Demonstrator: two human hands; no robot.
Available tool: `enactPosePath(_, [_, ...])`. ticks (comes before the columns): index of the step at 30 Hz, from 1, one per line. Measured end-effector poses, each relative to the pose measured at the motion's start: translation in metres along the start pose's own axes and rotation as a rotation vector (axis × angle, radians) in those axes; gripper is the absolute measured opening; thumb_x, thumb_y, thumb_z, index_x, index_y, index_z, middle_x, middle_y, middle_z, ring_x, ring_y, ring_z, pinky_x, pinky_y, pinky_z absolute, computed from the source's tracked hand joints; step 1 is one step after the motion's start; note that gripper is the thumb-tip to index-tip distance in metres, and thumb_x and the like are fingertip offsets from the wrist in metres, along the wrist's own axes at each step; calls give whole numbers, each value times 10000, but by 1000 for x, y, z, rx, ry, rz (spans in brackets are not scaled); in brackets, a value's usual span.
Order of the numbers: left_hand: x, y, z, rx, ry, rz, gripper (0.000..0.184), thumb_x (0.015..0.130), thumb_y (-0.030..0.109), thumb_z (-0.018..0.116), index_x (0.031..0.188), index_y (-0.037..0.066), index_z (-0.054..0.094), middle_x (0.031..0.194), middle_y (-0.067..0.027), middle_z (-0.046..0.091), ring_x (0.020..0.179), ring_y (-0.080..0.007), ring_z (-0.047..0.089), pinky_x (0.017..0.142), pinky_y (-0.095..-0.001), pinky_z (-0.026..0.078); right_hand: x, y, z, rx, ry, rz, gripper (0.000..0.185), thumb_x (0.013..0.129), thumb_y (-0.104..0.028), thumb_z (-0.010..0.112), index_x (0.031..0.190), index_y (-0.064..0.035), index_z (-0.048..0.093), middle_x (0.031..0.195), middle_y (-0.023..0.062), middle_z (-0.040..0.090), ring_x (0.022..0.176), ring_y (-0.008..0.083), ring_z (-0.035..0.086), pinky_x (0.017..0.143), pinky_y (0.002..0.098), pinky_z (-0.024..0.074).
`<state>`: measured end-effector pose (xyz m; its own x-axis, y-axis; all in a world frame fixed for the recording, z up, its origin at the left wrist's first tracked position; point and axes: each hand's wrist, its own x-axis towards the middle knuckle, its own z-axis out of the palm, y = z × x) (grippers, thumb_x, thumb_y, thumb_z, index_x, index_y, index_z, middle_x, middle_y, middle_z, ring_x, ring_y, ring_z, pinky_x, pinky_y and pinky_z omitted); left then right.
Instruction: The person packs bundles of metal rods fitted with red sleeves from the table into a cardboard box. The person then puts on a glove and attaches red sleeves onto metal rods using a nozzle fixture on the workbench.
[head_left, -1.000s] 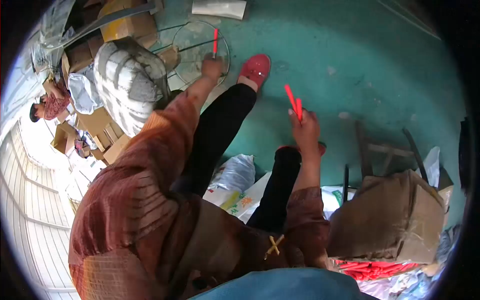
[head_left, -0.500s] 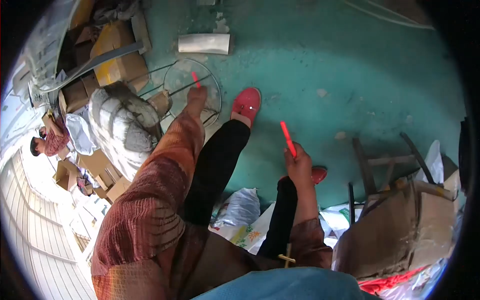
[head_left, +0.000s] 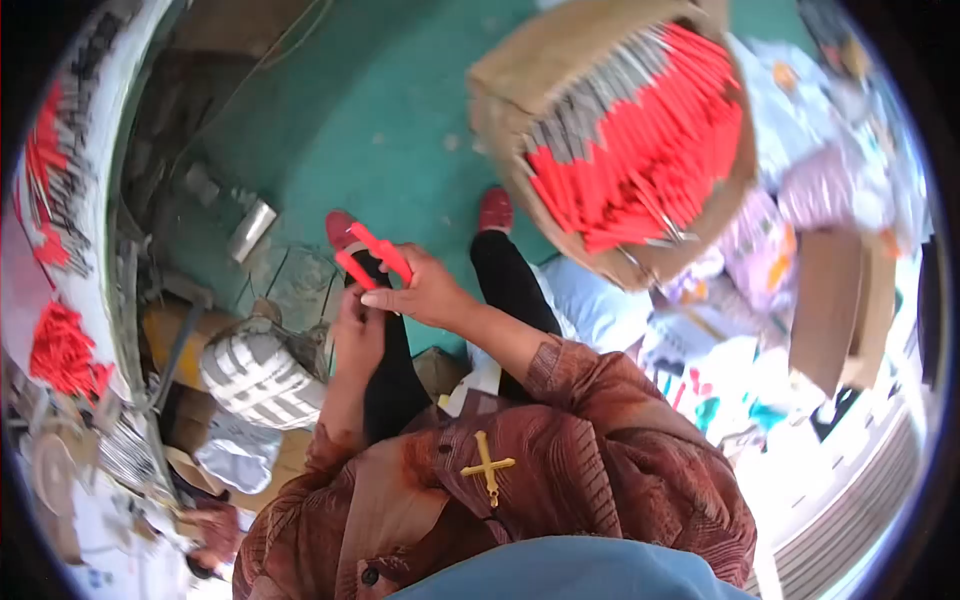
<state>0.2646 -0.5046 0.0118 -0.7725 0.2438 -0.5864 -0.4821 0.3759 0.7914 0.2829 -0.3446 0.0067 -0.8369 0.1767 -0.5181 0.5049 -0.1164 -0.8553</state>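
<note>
My right hand (head_left: 430, 288) is closed around a red stick-shaped piece (head_left: 396, 262) that points up and to the left; I cannot tell whether it is one piece or two side by side. Just below, the fingers of my left hand (head_left: 357, 325) pinch the lower end of a shorter-looking red stick (head_left: 354, 269). Both hands are close together over my left leg, with the right thumb almost at the second stick. A large cardboard box (head_left: 500, 95) at upper right holds many red-handled pieces (head_left: 650, 145) with thin grey metal ends.
Along the left edge runs a white tabletop (head_left: 95, 215) with red pieces (head_left: 65, 350) heaped on it. A checked bundle (head_left: 260, 375) lies below. Plastic bags (head_left: 810, 190) and an open carton (head_left: 845, 310) stand at right. Another person (head_left: 212, 530) is at lower left.
My view has turned right, bringing the box of red-handled pieces into sight. My hands, apart before with one red stick each, have come together in front of me.
</note>
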Motion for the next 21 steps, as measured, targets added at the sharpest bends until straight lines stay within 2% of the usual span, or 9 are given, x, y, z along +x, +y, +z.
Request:
enactPosePath(1, [-12, 29, 10, 191, -162, 42, 205, 864, 110, 574, 1044, 24, 527, 902, -96, 623, 801, -258, 620, 698, -328, 490, -12, -16, -12, -74, -30, -105, 590, 708, -341, 762, 1158, -14, 566, 946, 140, 603, 837, 244, 596, 729, 348, 474])
enactPosePath(2, [-20, 54, 21, 382, -302, 80, 234, 852, 101, 587, 1055, 11, 517, 942, -126, 620, 867, -283, 622, 742, -354, 489, -22, -34, -33, -118, -72, 22, 597, 700, -315, 766, 1171, -11, 559, 959, 155, 606, 863, 286, 583, 748, 366, 472])
enactPosePath(4, [-34, 80, 52, 408, -467, 43, 325, 831, 110, 615, 1124, 5, 522, 1054, -190, 585, 971, -294, 596, 826, -344, 468, -52, -62, -74, -168, 31, -35, 554, 716, -297, 754, 1156, -18, 566, 957, 152, 607, 868, 298, 582, 752, 370, 471])
enactPosePath(6, [-43, 116, 82, 403, -617, 342, 446, 806, 130, 657, 1212, 24, 508, 1172, -193, 544, 1042, -277, 572, 904, -332, 437, -89, -92, -125, -308, 203, -94, 463, 747, -257, 726, 1124, -36, 573, 942, 153, 605, 868, 322, 583, 753, 376, 470])
enactPosePath(9, [-57, 146, 113, 211, -699, 272, 531, 809, 143, 667, 1290, 42, 466, 1227, -170, 528, 1031, -244, 576, 933, -323, 424, -109, -73, -219, -616, 515, -297, 362, 786, -197, 678, 1094, -51, 555, 944, 169, 599, 887, 359, 580, 760, 377, 472])
enactPosePath(12, [-64, 105, 118, 107, -657, -8, 462, 837, 104, 632, 1266, 36, 476, 1238, -119, 514, 1030, -202, 556, 903, -315, 438, -113, -81, -271, -500, 382, -161, 362, 775, -156, 659, 1094, -34, 538, 971, 198, 590, 929, 383, 563, 778, 405, 469])
enactPosePath(16, [-67, 92, 95, 108, -505, -341, 434, 845, 110, 626, 1248, 37, 482, 1222, -121, 507, 1048, -196, 548, 878, -320, 456, -93, -11, -290, -934, 393, -390, 320, 748, -145, 643, 1030, -28, 549, 916, 200, 586, 851, 382, 572, 746, 457, 462])
enactPosePath(20, [-80, 114, 39, 697, -267, 249, 491, 831, 264, 640, 1237, 34, 488, 1181, -182, 536, 1079, -289, 545, 870, -363, 467, -99, 20, -287, -1125, 400, -177, 371, 689, -234, 715, 941, -15, 554, 939, 219, 577, 836, 404, 566, 725, 454, 477])
enactPosePath(21, [-80, 125, 23, 678, -159, 248, 491, 831, 264, 640, 1237, 34, 488, 1181, -182, 536, 1079, -289, 545, 870, -363, 467, -105, 4, -286, -1137, 404, -189, 405, 674, -237, 728, 956, -9, 547, 976, 228, 576, 864, 409, 568, 739, 451, 482])
